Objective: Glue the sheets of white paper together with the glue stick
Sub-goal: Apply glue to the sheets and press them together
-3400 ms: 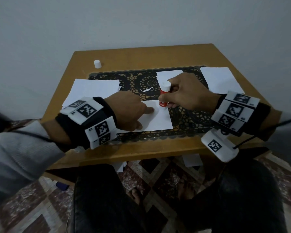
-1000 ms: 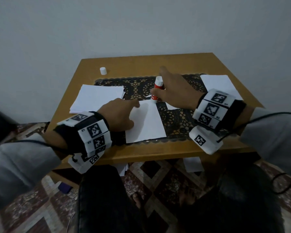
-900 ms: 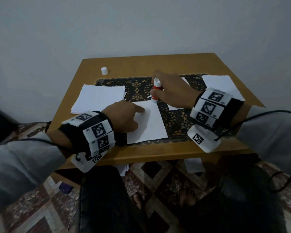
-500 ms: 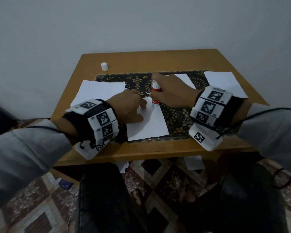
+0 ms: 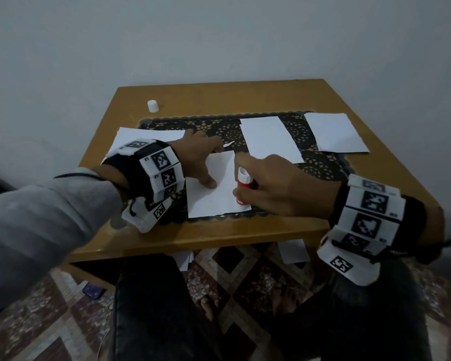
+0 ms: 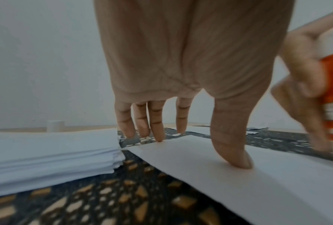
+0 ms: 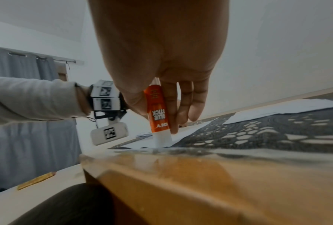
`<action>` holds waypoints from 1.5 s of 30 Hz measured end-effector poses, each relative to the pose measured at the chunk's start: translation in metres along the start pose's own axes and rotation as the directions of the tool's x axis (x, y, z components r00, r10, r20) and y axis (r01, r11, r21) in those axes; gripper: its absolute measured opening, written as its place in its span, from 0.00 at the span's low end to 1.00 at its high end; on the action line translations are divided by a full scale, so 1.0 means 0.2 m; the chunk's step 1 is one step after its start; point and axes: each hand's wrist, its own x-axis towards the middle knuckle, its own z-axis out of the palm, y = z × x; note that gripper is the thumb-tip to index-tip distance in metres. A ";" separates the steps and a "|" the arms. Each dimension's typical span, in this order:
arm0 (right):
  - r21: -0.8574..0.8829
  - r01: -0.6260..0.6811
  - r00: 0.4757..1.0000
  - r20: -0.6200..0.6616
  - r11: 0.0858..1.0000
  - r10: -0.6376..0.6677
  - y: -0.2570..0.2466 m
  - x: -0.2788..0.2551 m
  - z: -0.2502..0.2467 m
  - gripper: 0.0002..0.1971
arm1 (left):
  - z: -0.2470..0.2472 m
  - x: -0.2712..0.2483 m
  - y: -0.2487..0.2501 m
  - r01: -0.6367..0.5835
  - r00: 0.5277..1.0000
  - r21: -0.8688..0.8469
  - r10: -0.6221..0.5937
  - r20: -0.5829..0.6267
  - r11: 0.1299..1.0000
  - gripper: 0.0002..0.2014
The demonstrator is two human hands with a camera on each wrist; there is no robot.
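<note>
A white sheet (image 5: 216,194) lies on the black lace mat (image 5: 320,165) near the table's front edge. My left hand (image 5: 198,162) presses it flat with straight fingers and thumb (image 6: 233,153) on its left part. My right hand (image 5: 276,186) grips an orange and white glue stick (image 5: 244,187), held upside down with its tip on the sheet's right front corner (image 7: 160,141). The fingers (image 7: 183,106) wrap the stick's body (image 7: 158,112).
A stack of white paper (image 5: 141,136) lies left of the mat (image 6: 46,153). Two more sheets (image 5: 271,139) (image 5: 336,132) lie at the back right. The white glue cap (image 5: 153,105) stands at the table's far left. Papers lie on the floor under the table (image 5: 293,252).
The right hand has drawn the glue stick from the sheet's far edge down to its near right corner. The left hand has stayed pressing the sheet, shifting slightly.
</note>
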 end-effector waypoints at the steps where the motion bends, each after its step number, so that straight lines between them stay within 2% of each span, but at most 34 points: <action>1: 0.016 0.027 0.999 0.020 0.999 -0.028 -0.01 -0.02 0.00 0.10 | -0.01 0.01 0.00 0.012 1.000 0.007 -0.012 0.018 1.000 0.41; 4: 0.102 0.050 0.999 -0.018 0.994 -0.048 0.00 -0.04 -0.05 0.10 | -0.03 0.04 -0.01 0.053 0.996 0.009 -0.054 0.069 0.999 0.47; 7: 0.177 -0.045 0.983 -0.170 0.983 0.075 0.05 -0.04 -0.14 0.09 | -0.03 0.04 -0.01 0.078 0.994 -0.044 -0.074 0.085 0.996 0.46; 10: 0.146 -0.145 0.952 -0.247 0.978 0.179 0.11 -0.04 -0.19 0.11 | -0.04 0.04 -0.01 0.060 0.992 -0.099 -0.048 0.117 0.993 0.38; 12: 0.150 -0.168 0.941 -0.268 0.974 0.204 0.13 -0.04 -0.20 0.11 | -0.06 0.03 -0.01 0.024 0.993 -0.143 -0.007 0.119 0.989 0.29; 14: 0.146 -0.185 0.933 -0.284 0.972 0.220 0.14 -0.04 -0.20 0.11 | -0.06 0.04 -0.02 -0.009 0.996 -0.173 0.024 0.089 0.985 0.23; 17: 0.150 -0.197 0.925 -0.300 0.969 0.234 0.15 -0.04 -0.21 0.12 | -0.06 0.04 -0.04 -0.038 0.999 -0.247 0.036 -0.015 0.968 0.20; 20: 0.163 -0.209 0.923 -0.293 0.964 0.250 0.16 -0.03 -0.21 0.12 | -0.08 0.00 -0.08 -0.070 0.991 -0.346 0.027 -0.128 0.936 0.33; 22: 0.184 -0.220 0.923 -0.278 0.958 0.265 0.16 -0.01 -0.20 0.12 | -0.09 -0.04 -0.11 -0.137 0.977 -0.385 0.061 -0.203 0.913 0.42; 24: 0.212 -0.230 0.923 -0.261 0.950 0.281 0.16 0.00 -0.19 0.13 | -0.08 -0.07 -0.12 -0.217 0.948 -0.375 0.102 -0.302 0.901 0.45; 26: 0.237 -0.236 0.924 -0.245 0.942 0.293 0.16 0.02 -0.18 0.13 | -0.06 -0.09 -0.12 -0.233 0.913 -0.327 0.090 -0.397 0.916 0.38; 28: 0.252 -0.227 0.927 -0.239 0.941 0.288 0.15 0.05 -0.17 0.13 | -0.03 -0.10 -0.13 -0.196 0.892 -0.347 0.020 -0.451 0.917 0.25; 31: 0.246 -0.212 0.934 -0.235 0.946 0.271 0.14 0.08 -0.16 0.14 | -0.02 -0.10 -0.13 -0.217 0.912 -0.495 -0.006 -0.410 0.841 0.08; 34: 0.213 -0.209 0.938 -0.231 0.955 0.257 0.13 0.10 -0.14 0.14 | -0.03 -0.10 -0.12 -0.176 0.938 -0.592 -0.048 -0.343 0.786 0.09; 36: 0.196 -0.216 0.932 -0.251 0.956 0.262 0.14 0.10 -0.15 0.14 | -0.03 -0.11 -0.13 -0.152 0.933 -0.647 -0.107 -0.344 0.747 0.10; 38: 0.232 -0.227 0.922 -0.261 0.946 0.286 0.16 0.11 -0.16 0.13 | -0.02 -0.12 -0.14 -0.123 0.918 -0.619 -0.149 -0.369 0.776 0.11; 40: 0.232 -0.232 0.918 -0.268 0.945 0.291 0.18 0.12 -0.17 0.14 | 0.03 -0.14 -0.14 -0.033 0.924 -0.447 -0.143 -0.356 0.894 0.13; 42: 0.204 -0.232 0.919 -0.276 0.951 0.283 0.20 0.13 -0.17 0.15 | 0.08 -0.17 -0.11 0.073 0.949 -0.260 -0.147 -0.277 0.963 0.17; 45: 0.182 -0.221 0.923 -0.278 0.958 0.266 0.20 0.15 -0.15 0.14 | 0.13 -0.21 -0.07 0.170 0.971 -0.140 -0.190 -0.147 0.976 0.18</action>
